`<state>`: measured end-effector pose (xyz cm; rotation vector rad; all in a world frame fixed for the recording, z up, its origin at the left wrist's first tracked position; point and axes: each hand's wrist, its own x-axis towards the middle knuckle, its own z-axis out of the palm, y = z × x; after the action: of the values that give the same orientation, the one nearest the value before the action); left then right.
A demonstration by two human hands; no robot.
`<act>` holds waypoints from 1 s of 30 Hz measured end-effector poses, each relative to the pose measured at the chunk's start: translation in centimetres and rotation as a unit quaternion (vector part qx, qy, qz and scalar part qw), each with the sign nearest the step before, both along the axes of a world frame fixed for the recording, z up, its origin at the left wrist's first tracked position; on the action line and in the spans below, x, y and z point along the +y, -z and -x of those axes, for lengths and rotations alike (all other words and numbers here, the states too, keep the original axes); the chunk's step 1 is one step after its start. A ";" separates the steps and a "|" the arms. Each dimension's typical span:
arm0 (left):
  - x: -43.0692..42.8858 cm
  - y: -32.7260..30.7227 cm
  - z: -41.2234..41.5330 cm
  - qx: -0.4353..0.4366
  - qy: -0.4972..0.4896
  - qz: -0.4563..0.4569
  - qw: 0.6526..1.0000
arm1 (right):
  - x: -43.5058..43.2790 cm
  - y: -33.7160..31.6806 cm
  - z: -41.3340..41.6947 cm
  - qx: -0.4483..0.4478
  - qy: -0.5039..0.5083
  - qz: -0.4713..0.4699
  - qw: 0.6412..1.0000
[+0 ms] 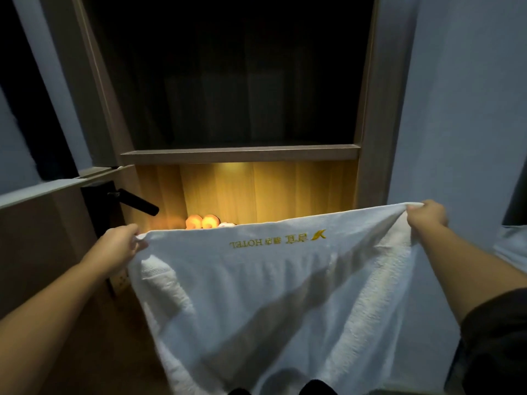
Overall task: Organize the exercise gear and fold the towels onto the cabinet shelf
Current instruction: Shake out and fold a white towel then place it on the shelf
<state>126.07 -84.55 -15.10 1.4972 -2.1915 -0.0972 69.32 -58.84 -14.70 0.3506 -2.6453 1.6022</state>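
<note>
A white towel (273, 295) with gold embroidered lettering hangs spread out in front of me. My left hand (121, 242) pinches its upper left corner and my right hand (426, 213) pinches its upper right corner, stretching the top edge taut. Behind it stands the open cabinet (370, 138), with a dark upper compartment above a shelf board (239, 155) and a lit lower compartment. Two rounded orange objects (202, 221) peek over the towel's top edge inside the lit compartment. The towel hides whatever lies below them.
A door with a black lever handle (137, 201) stands at the left, close to the cabinet's side. A pale wall (456, 109) runs along the right. A wooden floor shows at the lower left, and dark shoe tips (315, 388) show at the bottom edge.
</note>
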 end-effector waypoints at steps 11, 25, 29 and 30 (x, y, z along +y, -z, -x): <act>0.3 -1.8 1.9 0.319 -0.159 0.036 0.934 | -0.3 -0.8 -0.9 -0.021 0.037 0.066 0.997; 1.8 -3.0 1.5 0.409 -0.217 -0.003 0.886 | 0.5 -0.4 -3.5 0.039 -0.020 0.030 0.999; 2.7 -2.5 2.2 0.401 -0.228 -0.001 0.887 | 0.4 0.2 -4.4 0.047 -0.011 0.064 0.997; 3.0 -2.4 2.5 0.393 -0.226 0.000 0.891 | 0.2 0.5 -4.8 0.045 -0.011 0.080 0.996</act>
<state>123.61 -81.57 -12.73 1.5582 -1.1808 -0.4588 74.13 -58.59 -15.16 0.4367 -2.4370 1.7455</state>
